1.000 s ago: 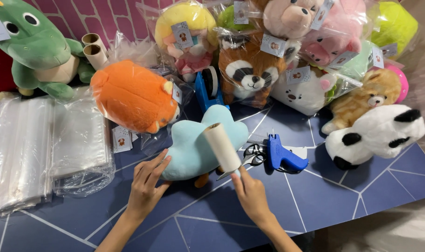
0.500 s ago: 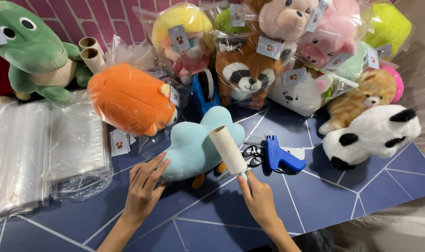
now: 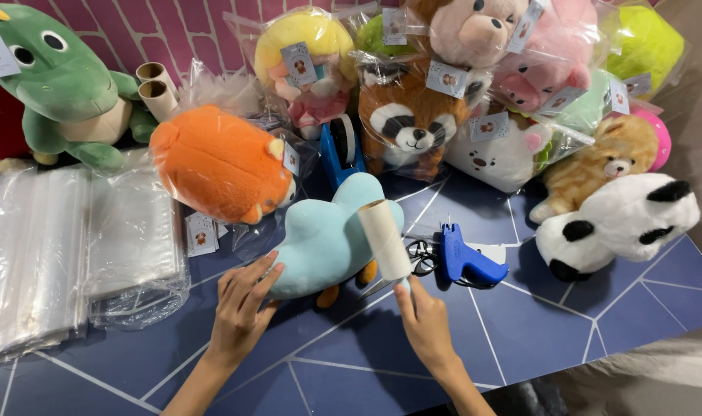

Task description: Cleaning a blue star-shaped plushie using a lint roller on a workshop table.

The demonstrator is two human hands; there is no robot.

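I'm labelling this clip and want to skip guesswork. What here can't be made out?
Head view only:
- Light blue plush: its face is hidden, turned away and partly covered by the lint roller.
- Roller handle: hidden inside the right hand.
- Green dinosaur plush: cut off by the left edge.
- Black scissors: partly hidden behind the blue tagging gun.

Open blue mat [image 3: 328, 370] is left around both wrists; passage ahead is blocked by the light-blue plush [image 3: 328, 235], leftward by stacked clear bags [image 3: 66, 246], rightward by the blue tagging gun [image 3: 466, 258].

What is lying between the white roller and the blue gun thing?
In the head view, a small pair of black scissors lies on the table between the lint roller and the blue tagging gun.
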